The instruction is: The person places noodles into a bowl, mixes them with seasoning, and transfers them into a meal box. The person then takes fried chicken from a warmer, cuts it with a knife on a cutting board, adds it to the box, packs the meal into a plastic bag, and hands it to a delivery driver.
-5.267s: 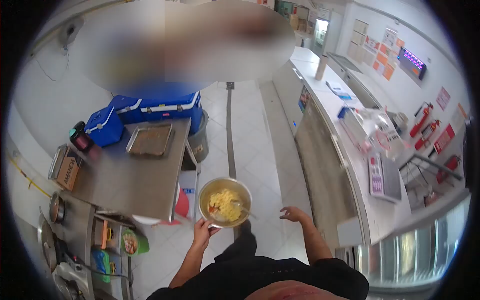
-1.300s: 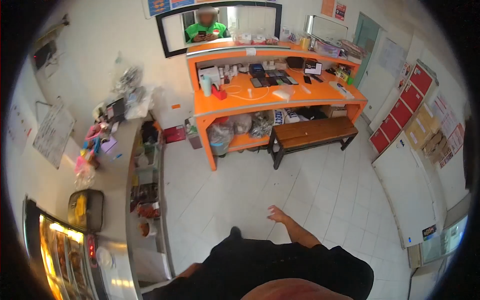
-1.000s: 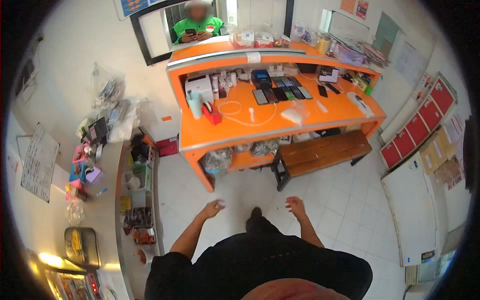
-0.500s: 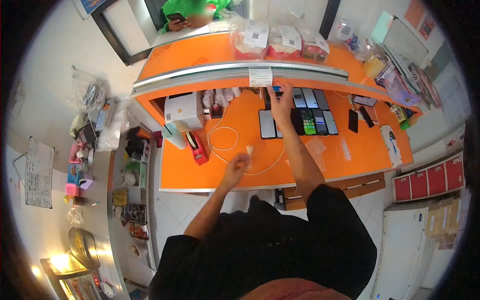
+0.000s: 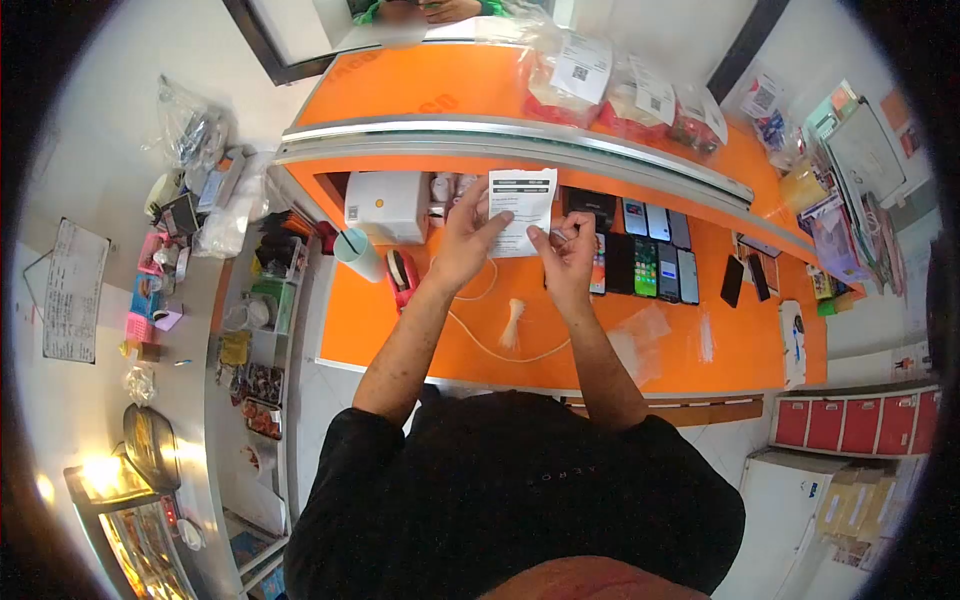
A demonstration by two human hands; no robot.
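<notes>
A printed paper slip (image 5: 525, 200) is held up over the counter, dark bands of print across its top. My left hand (image 5: 466, 240) grips its left side, with the thumb lying across the print. At the lower right corner, my right hand (image 5: 568, 265) pinches the paper between thumb and fingers. A small thin object shows among the right fingers, too small to name. Below the hands, a bundle of thin pale strips (image 5: 513, 325) lies on the orange counter (image 5: 470, 350), beside a white cable (image 5: 500, 347).
Several phones (image 5: 645, 268) lie in rows to the right. Leftward stand a white printer (image 5: 385, 210), a pale cup (image 5: 362, 258) and a red tape dispenser (image 5: 402, 278). Bagged packages with labels (image 5: 566, 85) sit on the upper shelf. Beyond it, a person's hands (image 5: 448, 10) show.
The slip has come down from the shelf edge toward me in my right hand. My left hand has risen from the counter and taken hold of it too. The view has shifted.
</notes>
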